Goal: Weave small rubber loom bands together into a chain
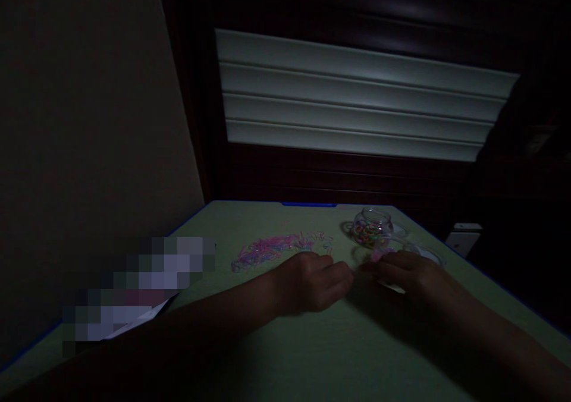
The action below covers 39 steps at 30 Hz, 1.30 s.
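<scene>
My left hand (317, 283) is closed above the table, its fingers curled together. What they hold, if anything, is too small and dark to make out. Just to its right is my right hand (408, 274), fingertips pressed together in front of a clear round container (413, 245) with pink bits at its near side. Whether those fingers grip a small piece cannot be seen. Beyond my left hand lies a loose pile of pink, purple and blue small rubber bands (272, 247). A clear round jar (373, 226) holding multicoloured bands stands upright behind my right hand.
The pale green table (285, 354) has a blue edge. At its left lies a flat object (151, 289), mostly blurred out. A dark wooden panel with pale slats (357, 99) rises behind the table. A white box (464, 240) stands past the right edge.
</scene>
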{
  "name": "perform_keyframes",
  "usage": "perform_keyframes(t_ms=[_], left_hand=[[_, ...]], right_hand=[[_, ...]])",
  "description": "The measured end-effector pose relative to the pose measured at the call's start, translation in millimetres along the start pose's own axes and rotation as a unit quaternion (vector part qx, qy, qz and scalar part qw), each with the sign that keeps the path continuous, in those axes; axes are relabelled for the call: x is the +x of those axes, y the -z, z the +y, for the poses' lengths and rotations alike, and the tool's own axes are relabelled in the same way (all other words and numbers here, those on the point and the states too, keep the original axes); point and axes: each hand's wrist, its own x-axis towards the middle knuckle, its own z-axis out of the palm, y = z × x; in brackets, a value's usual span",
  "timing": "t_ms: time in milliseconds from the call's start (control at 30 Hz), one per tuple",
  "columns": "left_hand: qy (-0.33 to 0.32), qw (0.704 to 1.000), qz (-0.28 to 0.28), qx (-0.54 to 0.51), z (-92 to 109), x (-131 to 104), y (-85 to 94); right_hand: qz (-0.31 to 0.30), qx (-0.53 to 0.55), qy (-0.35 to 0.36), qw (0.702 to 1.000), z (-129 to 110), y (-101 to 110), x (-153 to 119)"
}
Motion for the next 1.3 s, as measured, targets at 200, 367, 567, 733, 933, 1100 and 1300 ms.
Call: perform_keyframes(t_ms=[200, 367, 567, 733, 933, 1100, 1300], left_hand=[[0.009, 1.0, 0.012, 0.006, 3.2, 1.8, 0.0], [0.006, 1.0, 0.023, 0.001, 3.3, 3.4, 2.2], [-0.007, 1.0, 0.012, 0.002, 2.1, 4.1, 3.7], [-0.001, 1.0, 0.02, 0.001, 3.4, 3.7, 2.0], [-0.009, 1.0, 0.019, 0.002, 1.7, 3.0, 2.8], [0.003, 1.0, 0.03, 0.007, 1.6, 2.3, 1.3], [-0.002, 1.0, 0.022, 0.004, 0.5, 2.2, 1.4]], right_hand=[[0.002, 0.015, 0.002, 1.0, -3.6, 0.4, 0.9], [-0.006, 0.012, 0.002, 1.0, -6.2, 4.3, 2.4], [-0.01, 0.004, 0.01, 1.0, -7.6, 5.3, 4.2], [-0.019, 0.001, 0.007, 1.0, -9.4, 6.1, 3.1], [-0.031, 0.005, 0.005, 1.0, -6.8, 4.6, 0.6], [-0.005, -0.01, -0.004, 1.0, -4.6, 4.1, -1.0], [0.046, -0.042, -0.003, 0.998, -0.4, 1.5, -0.2]])
